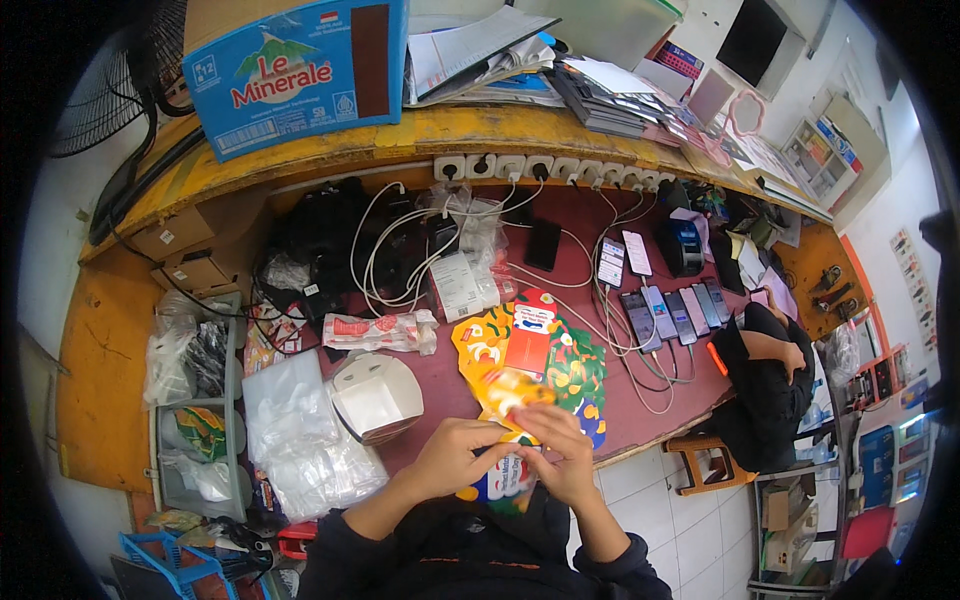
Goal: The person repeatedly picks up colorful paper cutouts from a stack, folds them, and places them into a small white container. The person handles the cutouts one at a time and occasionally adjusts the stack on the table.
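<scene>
My left hand and my right hand come together near the table's front edge. Between them they pinch a colourful printed card piece, mostly yellow; its upper part is smeared by motion. Part of a blue, white and green printed piece shows below my fingers, and I cannot tell whether it is the same piece. Just beyond my hands, flat printed card pieces in yellow, green and blue overlap on the dark red table. An open white paper box stands left of my hands.
Clear plastic bags lie at the left, beside a grey bin. Charging phones and looping white cables spread across the back and right. A person in black sits at the right. A blue carton stands on the shelf.
</scene>
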`<state>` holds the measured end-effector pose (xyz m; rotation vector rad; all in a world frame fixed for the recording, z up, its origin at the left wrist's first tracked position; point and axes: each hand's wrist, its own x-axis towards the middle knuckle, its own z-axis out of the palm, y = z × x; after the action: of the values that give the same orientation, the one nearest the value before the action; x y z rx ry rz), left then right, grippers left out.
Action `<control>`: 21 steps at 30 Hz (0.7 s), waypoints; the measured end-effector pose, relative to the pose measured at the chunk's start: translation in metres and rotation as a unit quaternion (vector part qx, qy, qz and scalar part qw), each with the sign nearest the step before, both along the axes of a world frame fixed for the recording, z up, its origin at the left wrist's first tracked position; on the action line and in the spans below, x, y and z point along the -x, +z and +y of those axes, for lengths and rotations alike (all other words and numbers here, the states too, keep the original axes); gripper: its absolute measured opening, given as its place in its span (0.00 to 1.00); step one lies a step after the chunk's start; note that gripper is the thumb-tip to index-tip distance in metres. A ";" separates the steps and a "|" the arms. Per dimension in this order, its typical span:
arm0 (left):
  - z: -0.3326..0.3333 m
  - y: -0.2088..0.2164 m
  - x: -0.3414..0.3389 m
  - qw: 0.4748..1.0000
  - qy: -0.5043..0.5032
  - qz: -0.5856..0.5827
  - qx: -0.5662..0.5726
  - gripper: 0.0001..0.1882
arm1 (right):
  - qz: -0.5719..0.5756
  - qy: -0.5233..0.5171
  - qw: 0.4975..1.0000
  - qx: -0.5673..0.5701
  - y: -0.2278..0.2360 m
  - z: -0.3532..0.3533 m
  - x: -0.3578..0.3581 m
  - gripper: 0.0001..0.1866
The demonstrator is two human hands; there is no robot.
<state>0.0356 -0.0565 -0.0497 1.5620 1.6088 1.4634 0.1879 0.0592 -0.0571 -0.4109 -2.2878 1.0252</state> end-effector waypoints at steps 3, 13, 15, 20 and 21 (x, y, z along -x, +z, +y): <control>0.003 0.009 0.002 0.997 -0.006 0.068 -0.019 0.06 | 0.055 0.013 0.989 0.140 -0.009 -0.004 0.002 0.16; -0.003 -0.013 0.012 0.951 0.101 -0.286 0.061 0.22 | 0.223 -0.133 0.951 0.170 -0.010 0.010 -0.013 0.09; -0.001 -0.023 0.009 0.844 -0.149 -0.487 0.167 0.35 | 0.235 -0.095 0.954 0.158 -0.007 0.010 -0.014 0.08; 0.013 -0.027 -0.002 0.737 -0.052 -0.657 0.150 0.26 | 0.131 0.002 0.990 0.058 -0.004 -0.004 -0.010 0.06; 0.016 -0.025 -0.006 0.751 -0.016 -0.643 0.149 0.23 | 0.148 -0.023 0.985 0.081 -0.005 -0.008 -0.008 0.06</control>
<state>0.0415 -0.0410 -0.0745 0.1366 0.8243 1.5345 0.1958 0.0515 -0.0619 -0.3492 -1.9315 1.1692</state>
